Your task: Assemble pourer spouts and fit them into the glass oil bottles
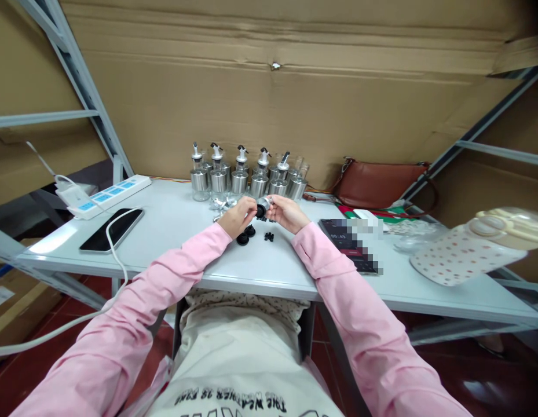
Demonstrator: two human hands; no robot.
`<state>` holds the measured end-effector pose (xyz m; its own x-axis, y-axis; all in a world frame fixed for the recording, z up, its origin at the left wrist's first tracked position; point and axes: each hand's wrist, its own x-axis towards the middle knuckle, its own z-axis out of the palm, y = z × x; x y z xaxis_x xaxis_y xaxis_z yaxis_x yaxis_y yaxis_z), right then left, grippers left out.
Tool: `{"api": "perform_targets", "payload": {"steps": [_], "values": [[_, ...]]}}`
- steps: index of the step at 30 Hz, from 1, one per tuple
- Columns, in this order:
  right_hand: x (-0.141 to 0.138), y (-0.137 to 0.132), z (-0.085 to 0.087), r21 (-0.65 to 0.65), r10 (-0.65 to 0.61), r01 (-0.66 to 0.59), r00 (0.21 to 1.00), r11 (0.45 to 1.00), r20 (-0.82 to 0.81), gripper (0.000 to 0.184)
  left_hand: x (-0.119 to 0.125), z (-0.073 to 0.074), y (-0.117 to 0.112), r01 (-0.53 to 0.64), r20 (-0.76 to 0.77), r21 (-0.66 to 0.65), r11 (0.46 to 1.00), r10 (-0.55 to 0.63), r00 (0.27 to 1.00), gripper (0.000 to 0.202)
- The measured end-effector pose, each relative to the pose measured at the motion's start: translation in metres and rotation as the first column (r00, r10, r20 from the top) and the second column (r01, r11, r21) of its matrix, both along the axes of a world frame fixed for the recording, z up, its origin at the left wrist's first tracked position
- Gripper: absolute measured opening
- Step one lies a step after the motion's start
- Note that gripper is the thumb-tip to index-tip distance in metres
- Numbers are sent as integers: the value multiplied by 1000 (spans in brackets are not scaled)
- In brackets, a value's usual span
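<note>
Above the table, my left hand (pixel 239 216) and my right hand (pixel 288 213) meet at a bottle pourer (pixel 265 205) with a silver top and a black round base. My right fingers pinch its silver side. The left fingertips are closed at the black base; the exact contact is partly hidden. Black round stoppers (pixel 243 238) lie just below my left hand. Several small black pieces (pixel 269 236) rest between my forearms. Silver pourer parts (pixel 222 204) are piled behind my left hand, partly covered by it.
Rows of glass-and-steel bottles (pixel 239 180) stand at the back, several with pourers fitted. To the left are a power strip (pixel 114 194) and a phone (pixel 113 230) with a cable. On the right lie another phone (pixel 340 237), a brown bag (pixel 381 182) and a dotted bottle (pixel 451 255).
</note>
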<state>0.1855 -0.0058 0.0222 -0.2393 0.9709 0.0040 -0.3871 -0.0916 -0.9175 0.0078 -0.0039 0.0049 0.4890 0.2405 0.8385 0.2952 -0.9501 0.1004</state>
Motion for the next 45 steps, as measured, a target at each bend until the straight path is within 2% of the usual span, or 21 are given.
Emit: {"api": "perform_targets", "payload": {"steps": [5,13,21,30,38,45], "values": [[2,1,0,20,11,-11,1000,1000,11,9,-1,-1,0,-6,7,-19,1000,6,1000,9],[1,-1,2,30,0,1,1000,1000,-13,8,-1,1,-1,-35,64,22,999,33,997,8],[1,0,1,49,-14,15,1000,999,-24,8,-1,0,-1,-47,41,1,999,47,998,7],[-1,-2,1,55,16,-16,1000,998,1,9,0,2,-3,-63,96,-16,998,64,993,6],[1,0,-1,51,18,-17,1000,999,-17,8,-1,0,-1,-9,34,-38,999,11,999,8],[5,0,-1,129,92,-95,995,987,29,15,-3,0,-2,-43,23,-18,999,43,999,6]]}}
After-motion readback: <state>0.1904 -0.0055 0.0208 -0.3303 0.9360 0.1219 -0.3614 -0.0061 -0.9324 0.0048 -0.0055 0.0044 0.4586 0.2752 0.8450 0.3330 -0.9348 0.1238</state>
